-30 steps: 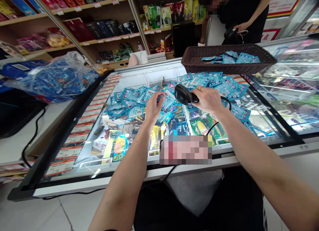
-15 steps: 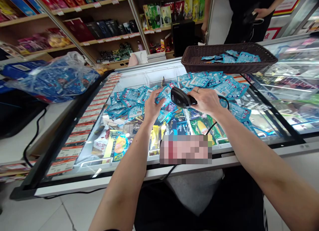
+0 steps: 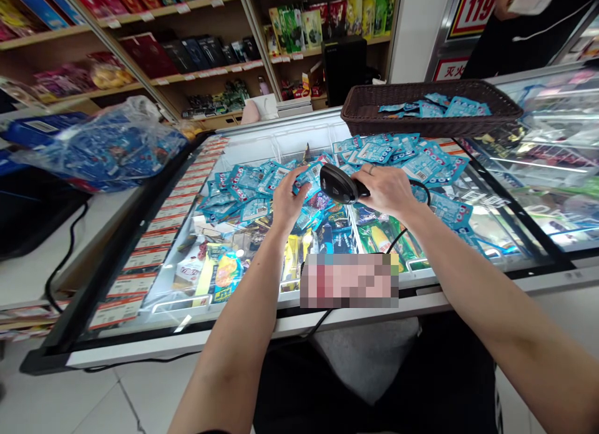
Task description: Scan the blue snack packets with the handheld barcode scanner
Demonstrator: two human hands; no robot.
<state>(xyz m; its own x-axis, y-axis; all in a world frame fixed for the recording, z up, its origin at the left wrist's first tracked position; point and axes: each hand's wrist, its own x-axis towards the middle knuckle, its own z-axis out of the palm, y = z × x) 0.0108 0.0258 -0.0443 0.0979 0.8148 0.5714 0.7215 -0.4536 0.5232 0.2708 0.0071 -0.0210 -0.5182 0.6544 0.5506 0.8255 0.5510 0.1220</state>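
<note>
My right hand is closed around the handle of a black barcode scanner, its head pointing left and its cable trailing down to the front edge. Just left of the scanner, my left hand grips the edge of a small blue packet between thumb and fingers. Many similar blue packets lie in a loose heap to the left, on the glass top of a lit chest freezer. Another spread of blue packets lies to the right of my right hand.
A brown wicker basket holding several blue packets stands at the back right. To the left is a clear plastic bag of blue goods. Stocked shelves line the back. Behind the basket, a person in black holds a pale object.
Both my hands, the scanner and the packet stay nearly in place. The person at the back has shifted to the right, with a hand now raised.
</note>
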